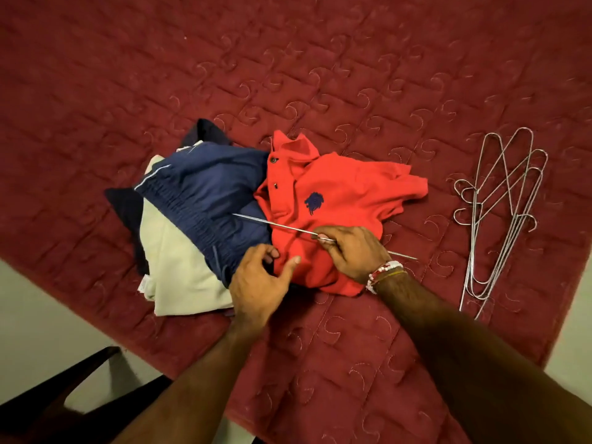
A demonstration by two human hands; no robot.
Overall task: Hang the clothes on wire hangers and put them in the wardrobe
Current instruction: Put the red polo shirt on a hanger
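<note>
A red polo shirt (pixel 333 193) with a dark blue emblem lies crumpled on the bed, beside navy shorts (pixel 205 193) and a cream garment (pixel 179 267). My right hand (pixel 352 251) grips a wire hanger (pixel 272 224) whose straight bar lies across the shirt's lower part. My left hand (pixel 259 283) is at the shirt's hem, fingers curled with the thumb out, touching the fabric. Whether it pinches the cloth is hidden. A pile of several wire hangers (pixel 499 203) lies to the right.
Everything rests on a dark red quilted bedspread (pixel 288 75). A dark garment (pixel 125 206) sticks out under the pile at the left. Pale floor (pixel 38 315) shows at lower left, with a dark wooden piece of furniture (pixel 73 395) at the bottom left corner.
</note>
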